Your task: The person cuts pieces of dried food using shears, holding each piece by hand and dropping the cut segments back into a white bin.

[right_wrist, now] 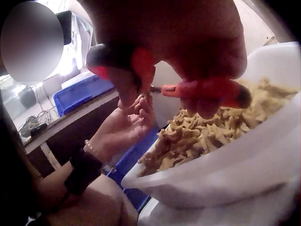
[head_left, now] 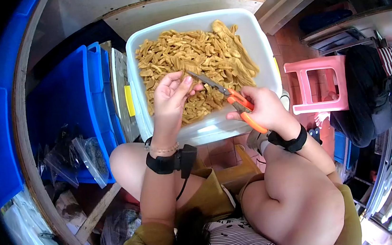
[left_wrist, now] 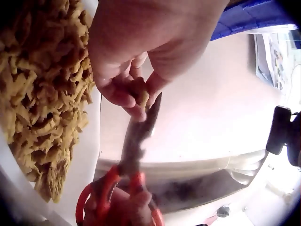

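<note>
My left hand [head_left: 170,99] pinches a small tan piece [left_wrist: 139,92] between thumb and fingers, above a white tub [head_left: 266,62] of tan strips [head_left: 188,47]. My right hand [head_left: 269,110] grips orange-handled scissors [head_left: 239,103], fingers and thumb round the handles. In the left wrist view the scissors' dark blades [left_wrist: 136,141] reach up to the piece at the left fingertips. The right wrist view shows the right hand [right_wrist: 174,42] large at the top, with the left hand [right_wrist: 124,129] beyond it; the blades are mostly hidden there.
Blue crates [head_left: 68,107] stand left of the tub, with plastic bags [head_left: 90,157] beside them. A pink stool [head_left: 319,85] is at the right, near another person in dark trousers [head_left: 361,100]. A wooden panel [head_left: 184,6] rises behind the tub.
</note>
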Tool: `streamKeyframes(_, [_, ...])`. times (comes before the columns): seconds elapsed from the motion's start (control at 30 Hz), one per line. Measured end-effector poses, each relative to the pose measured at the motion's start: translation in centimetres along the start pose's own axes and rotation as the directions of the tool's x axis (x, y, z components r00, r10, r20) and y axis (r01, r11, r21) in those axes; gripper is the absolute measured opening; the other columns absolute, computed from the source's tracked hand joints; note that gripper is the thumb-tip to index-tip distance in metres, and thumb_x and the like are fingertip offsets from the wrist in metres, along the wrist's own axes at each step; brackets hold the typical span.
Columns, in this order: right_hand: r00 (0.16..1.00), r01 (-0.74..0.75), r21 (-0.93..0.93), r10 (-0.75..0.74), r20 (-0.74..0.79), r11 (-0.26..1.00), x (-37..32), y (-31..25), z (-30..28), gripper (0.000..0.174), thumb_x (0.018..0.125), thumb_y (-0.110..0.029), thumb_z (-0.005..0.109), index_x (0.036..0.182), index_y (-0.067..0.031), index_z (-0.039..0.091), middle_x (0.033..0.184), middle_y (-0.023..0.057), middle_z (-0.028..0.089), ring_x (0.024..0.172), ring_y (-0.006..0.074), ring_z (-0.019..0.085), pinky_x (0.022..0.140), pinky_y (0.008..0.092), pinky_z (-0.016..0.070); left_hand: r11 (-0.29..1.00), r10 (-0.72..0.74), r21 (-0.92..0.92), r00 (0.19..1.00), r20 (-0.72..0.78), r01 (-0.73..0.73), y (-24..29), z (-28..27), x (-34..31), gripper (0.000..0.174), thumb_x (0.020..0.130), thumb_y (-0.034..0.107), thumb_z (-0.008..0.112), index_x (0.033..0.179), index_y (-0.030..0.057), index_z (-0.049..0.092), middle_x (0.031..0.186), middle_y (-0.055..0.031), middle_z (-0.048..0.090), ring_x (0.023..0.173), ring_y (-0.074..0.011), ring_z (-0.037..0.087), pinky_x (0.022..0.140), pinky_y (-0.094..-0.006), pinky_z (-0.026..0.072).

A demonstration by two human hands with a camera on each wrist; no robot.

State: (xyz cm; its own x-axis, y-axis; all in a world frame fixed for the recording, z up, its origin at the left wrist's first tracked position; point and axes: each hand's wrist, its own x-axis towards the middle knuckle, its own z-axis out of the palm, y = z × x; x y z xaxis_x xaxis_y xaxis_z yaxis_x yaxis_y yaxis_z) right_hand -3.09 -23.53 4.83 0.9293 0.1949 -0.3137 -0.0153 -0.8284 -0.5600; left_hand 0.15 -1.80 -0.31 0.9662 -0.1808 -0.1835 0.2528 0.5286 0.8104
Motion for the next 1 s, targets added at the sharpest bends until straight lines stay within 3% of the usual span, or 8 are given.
streamKeyframes(0.27, [0.994, 0.106, 0.08, -0.105, -0.005, 0.991, 0.9, -0.9, 0.2, 0.06, 0.063, -0.057, 0.074, 0.085, -0.0031, 0.061, 0.074, 0.0155, 0.061, 0.072, 0.0328, 0.061, 0.063, 0.0383, 0.0476, 0.992, 0.013, 0.122, 0.997, 0.082, -0.023, 0.6, 0.7, -0.5, 0.011, 0.086, 0.002, 0.06, 0.093, 0.0007, 0.052, 0.088, -0.0075, 0.063, 0.073, -0.0115, 0.061, 0.066, -0.022, 0.049])
streamKeyframes(0.5, [0.996, 0.094, 0.047, -0.094, -0.003, 0.994, 1.9, -1.3, 0.3, 0.053, 0.062, -0.051, 0.076, 0.078, -0.0026, 0.061, 0.067, 0.0149, 0.059, 0.064, 0.032, 0.06, 0.058, 0.0377, 0.0467, 0.979, 0.068, 0.186, 0.996, 0.064, -0.079, 0.9, -0.4, -0.1, 0.009, 0.085, 0.003, 0.061, 0.09, 0.0023, 0.053, 0.086, -0.006, 0.063, 0.071, -0.0097, 0.059, 0.066, -0.0216, 0.0476])
streamKeyframes(0.57, [0.985, 0.16, 0.085, -0.154, -0.077, 0.983, 2.1, -0.2, 1.3, 0.042, 0.064, -0.036, 0.081, 0.072, -0.0013, 0.058, 0.054, 0.0081, 0.049, 0.048, 0.0168, 0.045, 0.048, 0.0304, 0.039, 0.974, 0.09, 0.206, 0.995, 0.052, -0.099, 1.5, -1.2, 0.0, 0.011, 0.085, 0.0, 0.061, 0.09, 0.001, 0.052, 0.088, -0.0068, 0.061, 0.074, -0.0101, 0.059, 0.066, -0.0222, 0.049])
streamKeyframes(0.67, [0.982, 0.171, 0.075, -0.164, -0.091, 0.982, 1.8, -0.2, 1.1, 0.039, 0.065, -0.031, 0.081, 0.065, -0.0008, 0.057, 0.05, 0.0078, 0.047, 0.045, 0.014, 0.041, 0.046, 0.0292, 0.0371, 0.96, 0.127, 0.249, 0.992, 0.018, -0.128, 2.0, -1.4, -0.2, 0.012, 0.083, -0.004, 0.061, 0.09, -0.0008, 0.051, 0.09, -0.0069, 0.059, 0.076, -0.0101, 0.058, 0.066, -0.0226, 0.0502])
streamKeyframes(0.87, [0.985, 0.104, 0.09, -0.09, -0.149, 0.99, 1.0, -0.1, 1.1, 0.042, 0.066, -0.032, 0.081, 0.06, 0.0002, 0.054, 0.048, 0.0088, 0.044, 0.046, 0.0138, 0.039, 0.045, 0.029, 0.0364, 0.895, 0.179, 0.417, 0.984, -0.006, -0.16, 1.7, -1.2, -0.2, 0.013, 0.084, 0.0, 0.062, 0.095, -0.0027, 0.056, 0.088, -0.0055, 0.06, 0.074, -0.0098, 0.058, 0.068, -0.0216, 0.0477])
streamKeyframes(0.9, [0.984, 0.106, 0.089, -0.092, -0.15, 0.99, 1.0, 0.0, 1.1, 0.042, 0.066, -0.032, 0.081, 0.06, 0.0002, 0.054, 0.048, 0.0088, 0.044, 0.046, 0.0138, 0.039, 0.045, 0.029, 0.0364, 0.802, 0.206, 0.576, 0.978, -0.017, -0.159, 1.5, -1.3, -0.1, 0.014, 0.084, -0.001, 0.062, 0.096, -0.0032, 0.057, 0.088, -0.0051, 0.06, 0.076, -0.0096, 0.058, 0.068, -0.0216, 0.048])
streamKeyframes(0.93, [0.983, 0.105, 0.069, -0.093, -0.155, 0.992, 1.0, 0.0, 1.2, 0.045, 0.066, -0.036, 0.079, 0.06, 0.0001, 0.053, 0.048, 0.0112, 0.045, 0.044, 0.02, 0.041, 0.046, 0.0308, 0.0389, 0.683, 0.234, 0.715, 0.972, -0.024, -0.147, 1.4, -1.4, -0.1, 0.014, 0.084, -0.001, 0.062, 0.097, -0.0037, 0.057, 0.088, -0.0047, 0.06, 0.077, -0.0093, 0.058, 0.068, -0.0216, 0.0484])
streamKeyframes(1.0, [0.982, 0.105, 0.048, -0.096, -0.161, 0.993, 1.0, 0.1, 1.2, 0.048, 0.066, -0.04, 0.078, 0.059, -0.0001, 0.053, 0.048, 0.0136, 0.046, 0.043, 0.0262, 0.044, 0.047, 0.0326, 0.0413, 0.68, 0.259, 0.714, 0.966, -0.017, -0.17, 1.3, -1.4, -0.1, 0.015, 0.084, -0.001, 0.062, 0.098, -0.0039, 0.057, 0.089, -0.0042, 0.06, 0.078, -0.009, 0.058, 0.068, -0.0214, 0.0486])
